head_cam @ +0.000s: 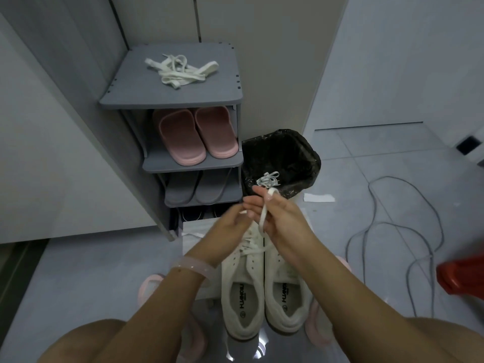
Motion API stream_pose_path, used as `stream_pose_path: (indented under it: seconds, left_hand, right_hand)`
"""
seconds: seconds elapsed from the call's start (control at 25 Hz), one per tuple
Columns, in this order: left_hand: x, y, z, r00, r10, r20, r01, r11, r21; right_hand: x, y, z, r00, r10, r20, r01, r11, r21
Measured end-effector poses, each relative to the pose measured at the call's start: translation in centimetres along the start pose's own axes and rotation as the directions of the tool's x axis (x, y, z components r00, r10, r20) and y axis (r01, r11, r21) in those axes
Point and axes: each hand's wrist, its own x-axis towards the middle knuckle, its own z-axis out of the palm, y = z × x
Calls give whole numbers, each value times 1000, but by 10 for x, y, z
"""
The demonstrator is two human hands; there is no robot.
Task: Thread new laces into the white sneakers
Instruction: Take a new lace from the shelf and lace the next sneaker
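The right hand (pixel 281 218) pinches a white lace (pixel 264 216) between thumb and fingers (pixel 258 191), the lace looped over the thumb and hanging down to the left sneaker (pixel 243 286). The left hand (pixel 231 227) is blurred; its fingers curl around the lace's other end. Both hands are above the two white sneakers (pixel 264 286), which stand side by side on the floor, the right sneaker (pixel 284 286) touching its mate. Beyond stand a grey shoe rack (pixel 125 100) with loose laces (pixel 180 70) on top, pink slippers (pixel 195 134) below, and a black-lined bin (pixel 306 158) beside it.
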Motion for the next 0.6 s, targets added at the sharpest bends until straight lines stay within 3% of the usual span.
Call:
stream_pose_path:
  seconds: [0.08, 0.12, 0.24, 0.36, 0.48, 0.52, 0.6]
  left_hand:
    - [-5, 8, 9, 971, -39, 235, 75, 986, -146]
    - [-5, 7, 6, 968, -34, 247, 67, 990, -126]
    - [3, 1, -21, 997, -74, -27, 76, 994, 73]
    - [8, -6, -46, 949, -11, -316, 105, 954, 282]
    - [8, -13, -49, 876, 31, -480, 169, 915, 367]
    - [8, -12, -48, 857, -23, -515, 177, 951, 253]
    - [7, -7, -41, 896, -151, -417, 123, 988, -93]
  right_hand:
    - [-1, 0, 7, 1000, -24, 4, 24, 998, 54]
    - [1, -6, 7, 999, -32, -19, 34, 992, 124]
    - [14, -34, -11, 982, -44, -182, 105, 933, 343]
    - [19, -51, -28, 947, -76, -311, 194, 909, 368]
    - [16, -45, -30, 938, -94, -333, 190, 945, 268]
    - [15, -40, -28, 942, -100, -320, 163, 971, 178]
    - [16, -30, -26, 956, -108, -273, 70, 987, -145]
